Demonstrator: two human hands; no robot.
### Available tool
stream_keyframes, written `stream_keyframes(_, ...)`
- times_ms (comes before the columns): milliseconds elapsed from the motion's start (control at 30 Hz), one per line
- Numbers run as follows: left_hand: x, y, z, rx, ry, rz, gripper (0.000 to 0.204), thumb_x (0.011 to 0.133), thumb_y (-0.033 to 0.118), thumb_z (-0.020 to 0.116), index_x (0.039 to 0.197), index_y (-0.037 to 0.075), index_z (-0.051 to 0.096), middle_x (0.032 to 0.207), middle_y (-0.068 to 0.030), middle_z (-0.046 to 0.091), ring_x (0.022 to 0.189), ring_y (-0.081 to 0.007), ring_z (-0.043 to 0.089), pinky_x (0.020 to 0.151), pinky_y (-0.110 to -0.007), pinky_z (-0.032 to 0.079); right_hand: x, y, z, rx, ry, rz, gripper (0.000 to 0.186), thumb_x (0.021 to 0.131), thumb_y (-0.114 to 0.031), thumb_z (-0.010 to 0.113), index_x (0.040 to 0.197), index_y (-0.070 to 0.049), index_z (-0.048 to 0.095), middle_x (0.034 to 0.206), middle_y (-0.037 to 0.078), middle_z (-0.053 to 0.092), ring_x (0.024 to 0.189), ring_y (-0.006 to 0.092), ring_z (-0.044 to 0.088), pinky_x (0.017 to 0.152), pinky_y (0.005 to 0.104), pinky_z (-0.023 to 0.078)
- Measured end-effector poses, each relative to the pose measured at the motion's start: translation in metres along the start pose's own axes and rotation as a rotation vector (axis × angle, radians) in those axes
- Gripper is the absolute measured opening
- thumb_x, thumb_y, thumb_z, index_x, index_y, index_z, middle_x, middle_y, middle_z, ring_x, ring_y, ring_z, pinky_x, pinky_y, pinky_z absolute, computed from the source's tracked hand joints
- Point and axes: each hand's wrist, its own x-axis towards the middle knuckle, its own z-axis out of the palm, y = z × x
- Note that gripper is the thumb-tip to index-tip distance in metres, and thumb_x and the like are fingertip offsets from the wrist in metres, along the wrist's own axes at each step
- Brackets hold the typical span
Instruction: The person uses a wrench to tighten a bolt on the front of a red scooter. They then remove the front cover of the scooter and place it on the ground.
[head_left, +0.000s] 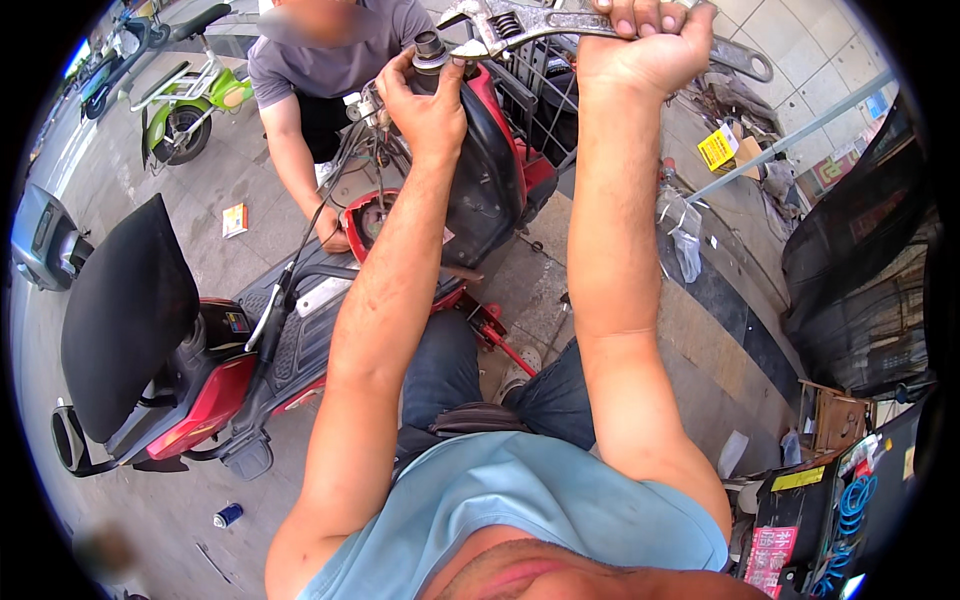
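My right hand (650, 48) is wrapped round the handle of a large metal adjustable wrench (540, 22) at the top of the view. The wrench's jaw reaches left to a dark, ringed cylindrical fitting (430, 50) at the top of a red and black scooter front (485, 160). My left hand (428, 108) pinches this fitting between thumb and fingers, close beside the jaw. Whether the jaw grips the fitting is not plain. Loose cables (375, 145) hang left of my left hand.
Opposite crouches a co-worker, one hand (332, 232) at a round red-rimmed part (372, 215). The scooter's black seat (130, 320) and footboard (310, 310) lie to the left. A green scooter (190, 110) stands behind, and a spray can (228, 515) lies on the ground. A toolbox (790, 510) is at lower right.
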Motion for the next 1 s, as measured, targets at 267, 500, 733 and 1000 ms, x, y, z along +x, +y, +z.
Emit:
stream_keyframes(267,0.001,0.003,-0.006,-0.008,-0.026,0.044,0.061,0.08,0.028,0.091,0.125,-0.004,0.064,0.124,-0.0158,0.05,0.117,-0.0284,0.055,0.104,-0.038,0.045,0.054,0.048,-0.035,-0.036,0.15,0.191,0.045,0.108,-0.04,0.04,0.069,-0.019,0.036,0.054,-0.003,0.027,0.045,0.0155,0.026,0.053,0.0359,0.035)
stream_keyframes(500,0.0,0.006,-0.002,-0.045,-0.007,0.039,0.06,0.08,0.029,0.091,0.123,-0.004,0.065,0.124,-0.0167,0.05,0.119,-0.0295,0.054,0.106,-0.04,0.044,0.049,0.05,-0.049,-0.016,0.186,0.158,0.048,0.109,-0.041,0.04,0.066,-0.02,0.033,0.054,-0.003,0.026,0.043,0.0151,0.025,0.051,0.0372,0.035)
stream_keyframes(733,0.002,-0.003,-0.002,0.016,-0.009,0.067,0.058,0.08,0.026,0.089,0.123,-0.005,0.065,0.124,-0.0191,0.054,0.117,-0.0317,0.056,0.105,-0.04,0.045,0.043,0.07,-0.043,-0.081,0.27,0.281,0.041,0.106,-0.041,0.046,0.074,-0.017,0.038,0.057,-0.001,0.032,0.046,0.0164,0.033,0.05,0.0388,0.039)
stream_keyframes(1000,0.0,0.002,0.001,0.043,0.02,0.072,0.057,0.078,0.022,0.087,0.123,-0.006,0.066,0.124,-0.0192,0.055,0.117,-0.0323,0.057,0.104,-0.041,0.046,0.009,0.051,-0.052,-0.003,0.042,0.225,0.035,0.108,-0.034,0.047,0.081,-0.014,0.042,0.06,0.0,0.037,0.054,0.0163,0.041,0.059,0.0382,0.044)
